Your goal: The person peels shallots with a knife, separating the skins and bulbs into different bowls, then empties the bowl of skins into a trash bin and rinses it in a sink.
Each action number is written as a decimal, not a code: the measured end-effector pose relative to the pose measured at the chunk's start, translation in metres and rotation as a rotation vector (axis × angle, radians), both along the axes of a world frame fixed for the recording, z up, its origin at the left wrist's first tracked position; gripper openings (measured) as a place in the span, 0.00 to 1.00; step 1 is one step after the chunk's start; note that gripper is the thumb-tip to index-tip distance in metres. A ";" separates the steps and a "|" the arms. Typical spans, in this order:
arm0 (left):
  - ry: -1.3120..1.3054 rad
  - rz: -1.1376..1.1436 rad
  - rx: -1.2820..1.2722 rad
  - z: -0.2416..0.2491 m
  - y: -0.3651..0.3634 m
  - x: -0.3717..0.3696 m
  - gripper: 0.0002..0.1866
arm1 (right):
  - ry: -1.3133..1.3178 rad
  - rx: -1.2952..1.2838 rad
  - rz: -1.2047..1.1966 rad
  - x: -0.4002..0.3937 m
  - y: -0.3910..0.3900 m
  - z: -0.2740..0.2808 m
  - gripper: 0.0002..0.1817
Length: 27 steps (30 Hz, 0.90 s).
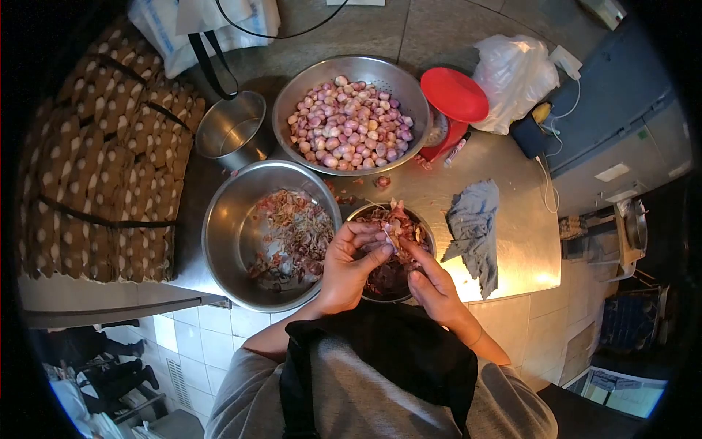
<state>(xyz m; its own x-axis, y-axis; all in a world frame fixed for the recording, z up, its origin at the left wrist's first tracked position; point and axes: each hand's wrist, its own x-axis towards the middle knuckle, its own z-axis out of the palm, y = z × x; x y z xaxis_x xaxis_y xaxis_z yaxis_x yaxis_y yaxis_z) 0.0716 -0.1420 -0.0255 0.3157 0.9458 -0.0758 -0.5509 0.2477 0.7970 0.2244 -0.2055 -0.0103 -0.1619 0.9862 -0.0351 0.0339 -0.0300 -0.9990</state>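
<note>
My left hand (pixel 349 267) is closed, thumb and fingertips pinching a small shallot (pixel 389 238) that is partly hidden by the fingers. My right hand (pixel 433 284) meets it from the other side, its fingers closed on the same shallot. Dry reddish skins stick up around the fingertips. Just beneath both hands is a smaller steel bowl (pixel 428 228) with brown-red shallots and skins inside. To the left stands a large steel pot (pixel 232 238) with loose peelings and root ends lying in it. A wide colander (pixel 285 110) full of peeled pink-purple shallots (pixel 351 128) sits farther back.
An empty steel pot (pixel 232 132) stands beside stacked egg trays (pixel 110 168) at left. On the right are a red kitchen scale (pixel 453 95), a marker (pixel 458 148), a grey-blue cloth (pixel 474 234) and a white plastic bag (pixel 512 80). The steel table (pixel 523 249) ends near my body.
</note>
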 end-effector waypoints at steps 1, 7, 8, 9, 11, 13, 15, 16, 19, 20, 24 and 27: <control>-0.007 -0.001 -0.006 0.001 0.000 0.000 0.15 | 0.008 0.000 -0.001 -0.001 0.000 0.000 0.23; 0.003 0.005 -0.011 -0.001 0.001 0.000 0.14 | 0.001 -0.085 0.001 0.001 0.001 -0.002 0.23; -0.002 0.003 -0.022 -0.001 0.000 0.000 0.15 | 0.031 -0.184 -0.001 0.002 0.001 0.002 0.23; -0.007 0.007 -0.027 -0.001 0.000 0.000 0.15 | 0.057 -0.239 -0.001 0.003 0.000 0.002 0.23; -0.016 0.014 -0.037 -0.001 0.000 0.001 0.15 | 0.104 -0.307 -0.002 0.003 -0.001 0.002 0.23; -0.011 0.010 -0.025 -0.001 0.001 0.001 0.15 | 0.077 -0.209 -0.009 0.002 0.000 0.001 0.22; -0.001 0.009 -0.021 -0.003 0.001 0.000 0.15 | 0.004 -0.043 -0.026 -0.001 0.002 -0.003 0.22; 0.007 0.010 -0.025 -0.004 0.001 0.000 0.15 | -0.022 0.013 -0.036 -0.002 0.003 -0.006 0.22; 0.006 0.016 -0.045 -0.002 0.000 0.002 0.16 | -0.033 0.012 -0.062 -0.002 0.002 -0.010 0.21; 0.002 0.019 -0.053 0.000 -0.001 0.002 0.16 | -0.041 0.010 -0.068 -0.002 0.002 -0.010 0.21; 0.008 0.009 -0.044 0.004 -0.002 0.002 0.18 | -0.071 0.029 -0.067 -0.003 0.002 -0.013 0.21; 0.008 0.036 -0.046 0.001 -0.001 0.004 0.20 | -0.077 0.031 -0.075 -0.002 0.002 -0.014 0.21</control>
<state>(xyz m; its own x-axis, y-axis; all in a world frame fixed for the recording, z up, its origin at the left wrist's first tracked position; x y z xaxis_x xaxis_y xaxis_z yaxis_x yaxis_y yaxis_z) 0.0756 -0.1432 -0.0242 0.2810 0.9520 -0.1212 -0.5540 0.2640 0.7895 0.2219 -0.2034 -0.0242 -0.0853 0.9963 -0.0137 0.1090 -0.0043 -0.9940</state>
